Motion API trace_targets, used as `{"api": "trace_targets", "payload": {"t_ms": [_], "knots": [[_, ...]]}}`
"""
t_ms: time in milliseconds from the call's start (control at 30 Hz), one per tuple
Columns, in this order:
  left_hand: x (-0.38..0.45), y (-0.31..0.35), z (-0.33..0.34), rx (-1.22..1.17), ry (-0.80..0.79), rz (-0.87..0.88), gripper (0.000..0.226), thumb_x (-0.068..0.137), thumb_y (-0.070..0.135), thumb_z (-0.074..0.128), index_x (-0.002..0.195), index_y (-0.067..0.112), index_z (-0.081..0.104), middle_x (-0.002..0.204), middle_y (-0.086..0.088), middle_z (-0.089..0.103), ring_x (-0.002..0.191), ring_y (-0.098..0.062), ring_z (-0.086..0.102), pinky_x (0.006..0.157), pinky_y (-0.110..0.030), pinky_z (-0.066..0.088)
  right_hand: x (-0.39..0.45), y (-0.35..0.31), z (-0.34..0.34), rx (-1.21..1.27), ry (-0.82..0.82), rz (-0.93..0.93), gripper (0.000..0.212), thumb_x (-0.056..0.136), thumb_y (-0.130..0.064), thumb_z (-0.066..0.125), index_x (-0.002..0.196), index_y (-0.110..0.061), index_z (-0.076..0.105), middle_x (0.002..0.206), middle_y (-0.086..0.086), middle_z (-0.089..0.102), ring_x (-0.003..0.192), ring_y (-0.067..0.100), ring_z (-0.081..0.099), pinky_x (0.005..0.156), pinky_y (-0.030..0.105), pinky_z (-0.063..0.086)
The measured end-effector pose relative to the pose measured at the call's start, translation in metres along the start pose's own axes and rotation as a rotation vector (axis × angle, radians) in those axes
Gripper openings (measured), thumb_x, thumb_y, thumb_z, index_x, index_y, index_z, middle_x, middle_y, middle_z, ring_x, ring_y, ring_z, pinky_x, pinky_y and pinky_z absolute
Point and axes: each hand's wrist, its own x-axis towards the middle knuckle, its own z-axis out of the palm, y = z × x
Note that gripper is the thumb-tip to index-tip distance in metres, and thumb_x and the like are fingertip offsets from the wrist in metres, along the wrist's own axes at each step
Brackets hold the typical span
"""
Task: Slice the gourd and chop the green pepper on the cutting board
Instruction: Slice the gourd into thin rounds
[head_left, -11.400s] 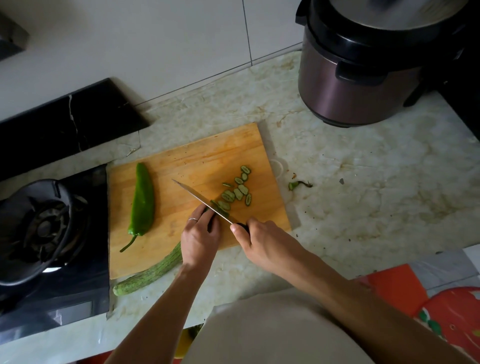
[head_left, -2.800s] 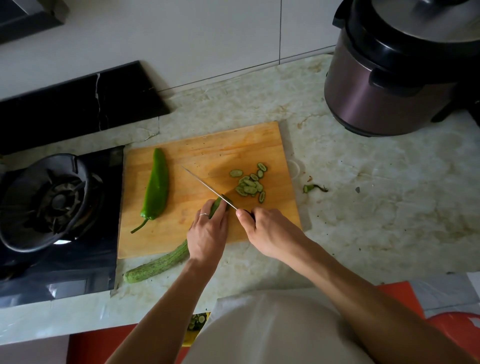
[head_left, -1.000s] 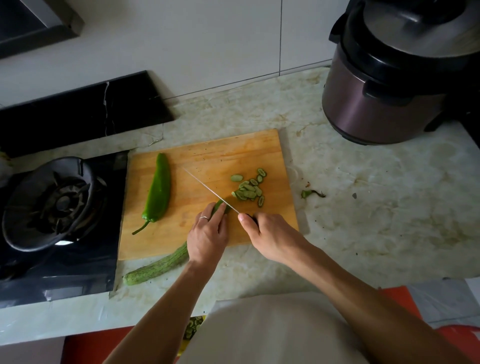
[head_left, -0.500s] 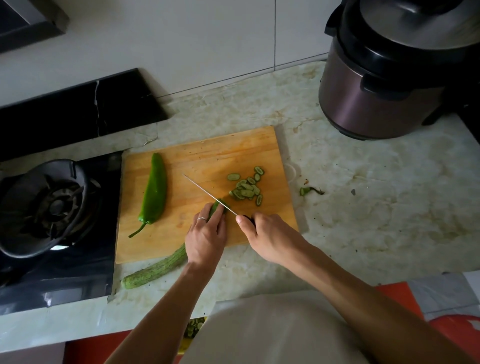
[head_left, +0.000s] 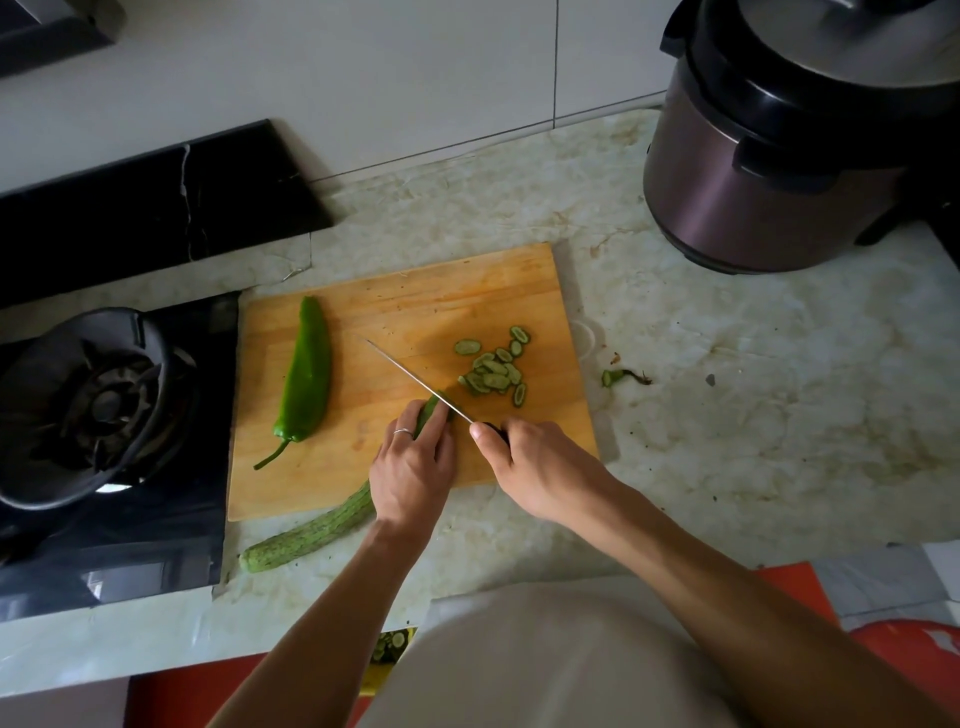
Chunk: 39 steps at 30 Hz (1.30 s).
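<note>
Gourd slicing is under way: the left hand (head_left: 413, 475) grips the gourd (head_left: 311, 532), which runs off the cutting board (head_left: 410, 296) toward 7 o'clock, while the right hand (head_left: 524, 462) grips the knife (head_left: 415, 382) at its cut end. Next, likely feed the gourd forward, fingertips kept back. Slices (head_left: 493, 371) pile at 2 o'clock, the uncut green pepper (head_left: 306, 374) waits at 9 o'clock, and nothing blocks the blade.

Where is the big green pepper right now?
In the head view, the green pepper lies whole on the left part of the cutting board, between the stove burner and the knife.
</note>
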Motion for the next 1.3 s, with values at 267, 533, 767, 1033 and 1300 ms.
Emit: {"api": "trace_targets", "payload": {"t_ms": [267,533,767,1033,1300], "knots": [[0.001,-0.001,0.001,0.029,-0.008,0.024,0.018,0.091,0.017,0.068,0.108,0.021,0.070,0.111,0.007,0.065,0.096,-0.020,0.059,0.053,-0.031,0.051,0.004,-0.003,0.001,-0.003,-0.002,0.009,0.054,0.101,-0.059,0.028,0.093,-0.013,0.054,0.077,0.004,0.056,0.070,0.026,0.055,0.061,0.031,0.036],[0.000,0.001,-0.001,0.015,-0.003,0.040,0.010,0.094,0.023,0.062,0.096,0.019,0.070,0.108,0.007,0.066,0.099,-0.021,0.059,0.052,-0.031,0.051,0.020,-0.013,0.012,-0.033,0.017,0.004,0.054,0.103,-0.056,0.029,0.101,-0.011,0.059,0.097,0.013,0.067,0.088,0.032,0.064,0.066,0.030,0.037],[0.002,-0.003,0.005,0.031,0.038,0.024,0.024,0.093,0.022,0.056,0.112,0.022,0.071,0.113,0.008,0.067,0.100,-0.019,0.063,0.052,-0.032,0.054,0.000,0.015,0.008,0.020,-0.001,0.067,0.051,0.100,-0.060,0.030,0.084,-0.015,0.050,0.085,0.011,0.062,0.072,0.027,0.058,0.063,0.031,0.038],[0.000,-0.008,0.007,-0.011,0.046,0.021,0.028,0.094,0.025,0.054,0.115,0.021,0.072,0.119,0.007,0.068,0.103,-0.020,0.065,0.055,-0.033,0.056,0.000,0.010,0.007,0.116,-0.005,0.054,0.051,0.100,-0.060,0.034,0.085,-0.015,0.053,0.085,0.011,0.065,0.076,0.028,0.063,0.064,0.034,0.045],[0.001,-0.007,0.006,-0.032,0.029,0.017,0.023,0.093,0.019,0.064,0.115,0.021,0.073,0.118,0.007,0.068,0.102,-0.019,0.063,0.057,-0.033,0.056,-0.001,0.006,0.002,0.039,-0.014,0.037,0.055,0.099,-0.062,0.028,0.091,-0.013,0.053,0.090,0.013,0.065,0.077,0.029,0.060,0.064,0.032,0.039]]}}
